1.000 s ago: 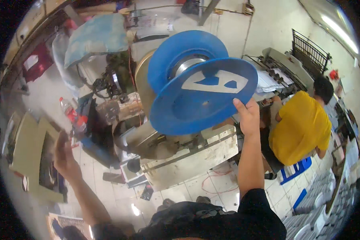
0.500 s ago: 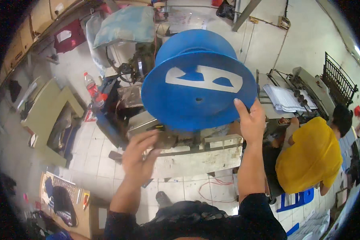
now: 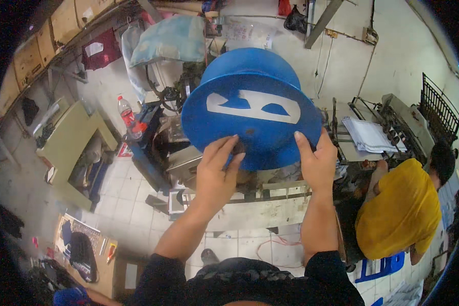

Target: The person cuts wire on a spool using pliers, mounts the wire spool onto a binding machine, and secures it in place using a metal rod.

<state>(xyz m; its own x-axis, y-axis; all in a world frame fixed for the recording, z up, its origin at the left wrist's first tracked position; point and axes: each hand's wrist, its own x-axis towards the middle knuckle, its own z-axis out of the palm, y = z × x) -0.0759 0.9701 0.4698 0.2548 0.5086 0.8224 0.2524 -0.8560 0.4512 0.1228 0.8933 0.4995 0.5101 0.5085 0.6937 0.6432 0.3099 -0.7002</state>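
A big blue round piece, with a wide flat disc facing me and a drum-like body behind it, is held up before me. A white patch with cut-outs lies across the disc, above a small dark spot near its middle. My right hand grips the disc's right rim, thumb on the face, fingers mostly hidden behind. My left hand is at the lower part of the face, finger and thumb curled together. Something small and dark shows between them, too unclear to name.
A pale-fronted bench and machinery stand behind the disc. At the right, a person in a yellow shirt sits beside a machine with a paper stack. A red-labelled bottle stands left, near a beige cabinet; a cardboard box is lower left.
My left hand has risen and moved right, from below the disc to its lower face. The blue piece has shifted slightly down and left in the picture; my right hand keeps its hold.
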